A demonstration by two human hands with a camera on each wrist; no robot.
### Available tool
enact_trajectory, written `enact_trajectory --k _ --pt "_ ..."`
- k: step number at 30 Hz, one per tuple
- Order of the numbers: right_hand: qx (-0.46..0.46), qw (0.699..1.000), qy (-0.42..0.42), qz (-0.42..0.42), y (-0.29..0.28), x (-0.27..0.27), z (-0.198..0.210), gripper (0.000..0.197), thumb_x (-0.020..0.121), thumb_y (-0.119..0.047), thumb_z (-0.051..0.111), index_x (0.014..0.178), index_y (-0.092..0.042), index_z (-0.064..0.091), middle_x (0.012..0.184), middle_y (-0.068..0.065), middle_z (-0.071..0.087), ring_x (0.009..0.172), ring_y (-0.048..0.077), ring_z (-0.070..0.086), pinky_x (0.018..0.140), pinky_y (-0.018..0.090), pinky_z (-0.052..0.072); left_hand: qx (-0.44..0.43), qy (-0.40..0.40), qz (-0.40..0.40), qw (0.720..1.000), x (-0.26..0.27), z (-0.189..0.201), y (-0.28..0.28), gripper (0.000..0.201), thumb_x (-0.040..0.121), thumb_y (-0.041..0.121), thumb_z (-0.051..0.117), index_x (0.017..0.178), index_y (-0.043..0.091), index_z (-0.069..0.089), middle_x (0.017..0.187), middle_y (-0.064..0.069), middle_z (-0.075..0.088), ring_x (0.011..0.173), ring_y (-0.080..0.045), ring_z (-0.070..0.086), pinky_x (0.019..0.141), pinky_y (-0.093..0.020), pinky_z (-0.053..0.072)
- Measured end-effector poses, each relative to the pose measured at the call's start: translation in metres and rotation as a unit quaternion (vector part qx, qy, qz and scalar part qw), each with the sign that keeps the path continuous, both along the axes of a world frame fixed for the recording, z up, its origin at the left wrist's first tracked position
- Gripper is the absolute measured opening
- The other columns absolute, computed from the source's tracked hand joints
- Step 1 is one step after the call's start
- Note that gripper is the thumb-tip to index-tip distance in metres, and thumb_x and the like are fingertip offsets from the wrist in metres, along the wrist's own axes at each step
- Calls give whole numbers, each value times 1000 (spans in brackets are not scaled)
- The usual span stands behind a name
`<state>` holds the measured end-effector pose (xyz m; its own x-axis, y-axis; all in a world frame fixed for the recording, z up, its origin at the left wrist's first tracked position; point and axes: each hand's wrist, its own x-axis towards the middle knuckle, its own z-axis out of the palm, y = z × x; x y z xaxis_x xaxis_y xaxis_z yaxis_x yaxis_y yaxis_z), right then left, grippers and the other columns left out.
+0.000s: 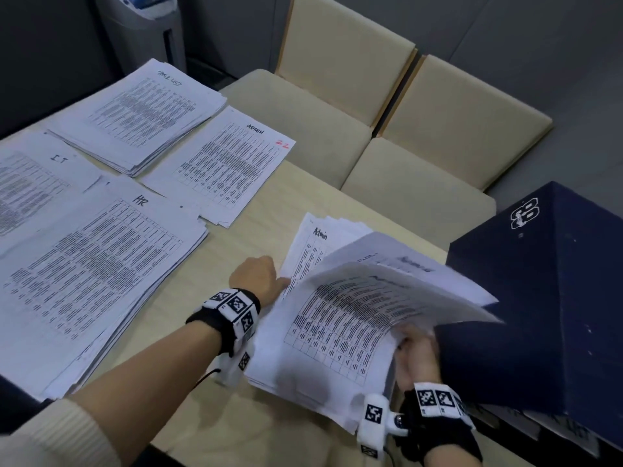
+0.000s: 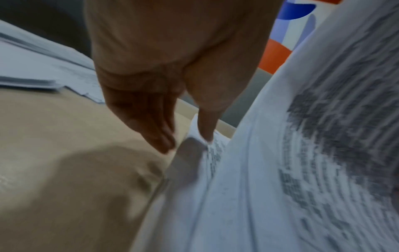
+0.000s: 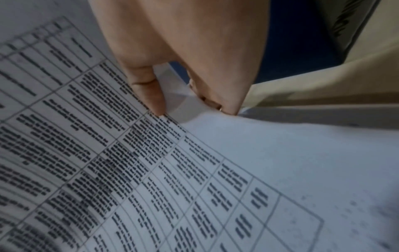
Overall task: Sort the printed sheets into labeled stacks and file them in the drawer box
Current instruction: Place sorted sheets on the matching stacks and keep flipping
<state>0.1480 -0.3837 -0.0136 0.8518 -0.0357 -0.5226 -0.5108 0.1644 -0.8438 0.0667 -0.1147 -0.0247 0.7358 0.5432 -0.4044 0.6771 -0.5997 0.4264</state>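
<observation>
- The right hand (image 1: 416, 352) has its grip closed on the near right corner of the lifted sheets (image 1: 381, 298): in the right wrist view the thumb (image 3: 149, 92) lies on the printed face and the other fingers curl behind the edge.
- Those sheets arch up and away from this grip, their far ends fanned and blurred, with the dark drawer box (image 1: 546, 298) just to the right of it.
- The left hand (image 1: 259, 276) pinches the left edge of an "Admin" sheet (image 1: 310, 244) lower in the same unsorted pile (image 1: 303, 382); the left wrist view shows the thumb (image 2: 207, 126) on the paper and the fingers (image 2: 159, 136) beneath its edge.
- Judged step: separating one Admin page from the pile so it can go to the ADMIN stack (image 1: 222, 163), well beyond the left grip across the bench (image 1: 263, 210).
- To do it well: keep the right grip firm so the raised pages do not spill, and slide the single page out leftward and flat.
- Check the pinch holds only one sheet; thin paper clings.
- Read the handwritten label before laying it down, since the HR stack (image 1: 94, 271) lies closer to the left grip.
</observation>
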Motion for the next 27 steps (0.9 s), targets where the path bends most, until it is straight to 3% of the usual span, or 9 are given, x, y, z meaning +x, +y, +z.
enact_trajectory --k 3,5,7,12,15,18,22,24,27 --pt "-2 1000 3 29 -6 0 -5 17 66 4 60 73 -9 53 75 8 57 77 27 57 77 37 45 27 -25 -46 998 1 4 0 30 92 33 56 69 17 47 69 -1 57 67 -23 55 52 -26 33" --pt "4 999 18 30 -9 -1 -6 13 63 0 63 70 -4 53 76 10 54 81 27 53 82 38 42 40 -61 -72 995 -1 11 1 39 96 33 53 62 17 40 60 2 50 62 -24 53 50 -26 28" --pt "-11 999 23 33 -7 -3 -5 14 74 9 53 68 -4 49 73 10 51 76 27 52 75 35 42 44 -118 -93 988 -3 16 5 44 100 40 51 61 20 39 56 4 48 58 -21 51 49 -26 27" --pt "-17 999 10 49 -9 -2 -4 28 76 9 47 63 -12 35 67 2 34 64 19 35 65 29 32 -148 -280 -129 940 -8 21 9 24 100 19 57 80 31 63 67 12 63 64 -13 57 62 -30 42" --pt "0 998 12 53 -12 0 -8 17 64 4 59 61 -6 46 72 8 43 77 28 41 80 39 38 -303 -255 -100 913 -11 23 5 27 95 -1 55 95 20 74 84 11 74 71 -18 63 68 -32 48" --pt "-32 999 24 35 -18 0 -15 13 75 14 55 71 1 56 79 15 57 87 32 52 87 46 42 -384 -196 -67 900 -8 26 -4 43 76 -8 49 107 11 72 96 -4 76 80 -29 68 75 -41 55" --pt "-69 997 15 17 -18 -4 -13 19 78 17 51 76 -1 57 78 14 59 83 30 55 81 42 45 -98 -104 -5 990 -2 7 -9 29 88 18 59 117 12 59 111 -6 63 91 -22 61 82 -33 51" --pt "-62 998 2 11 -17 -6 -11 25 78 20 48 79 -4 57 74 12 61 77 26 56 71 35 46 -23 -26 -10 999 -1 1 -9 29 88 38 64 100 13 57 100 -6 64 88 -25 62 73 -32 50" --pt "-53 998 -18 20 -16 -5 -6 28 76 18 51 89 -5 61 73 9 65 63 17 64 65 30 47 36 -24 -63 997 0 1 -11 29 91 36 60 71 20 48 76 -3 60 75 -27 61 60 -28 41"
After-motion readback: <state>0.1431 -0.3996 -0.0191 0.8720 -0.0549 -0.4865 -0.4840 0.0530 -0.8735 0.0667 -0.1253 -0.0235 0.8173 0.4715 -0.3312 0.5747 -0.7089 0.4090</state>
